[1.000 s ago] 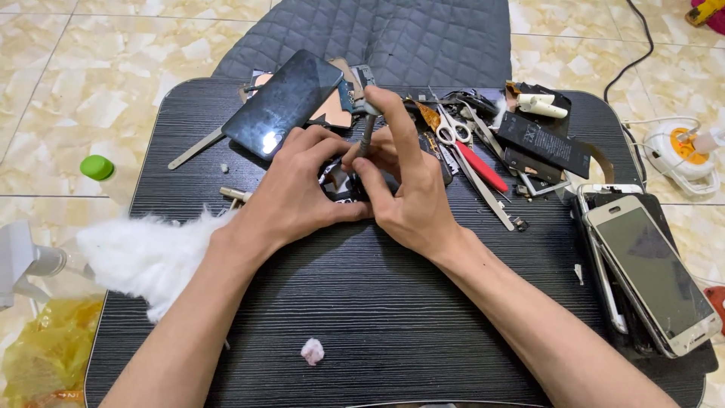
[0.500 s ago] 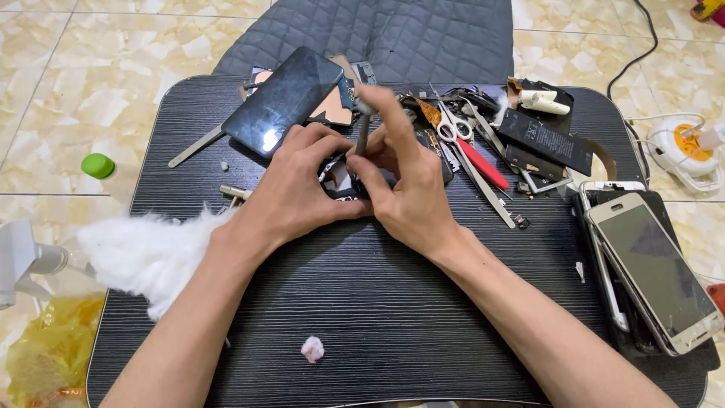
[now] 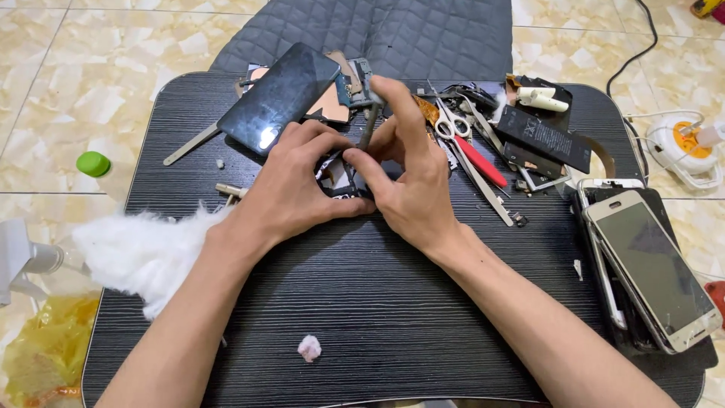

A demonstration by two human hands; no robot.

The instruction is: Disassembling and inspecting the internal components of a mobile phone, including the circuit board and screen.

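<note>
Centrally, left hand (image 3: 291,185): fingers curled, pinning a small dark circuit part (image 3: 343,177) on the black wood-grain table (image 3: 393,302).
Right hand (image 3: 411,181): pinching a thin grey metal tool (image 3: 369,125) upright over it.
Far left: black glass phone panel (image 3: 279,98).

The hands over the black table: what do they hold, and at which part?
Right hand pinches a thin dark tool near its lower end; left hand grips a small dark part by its edge.
</note>
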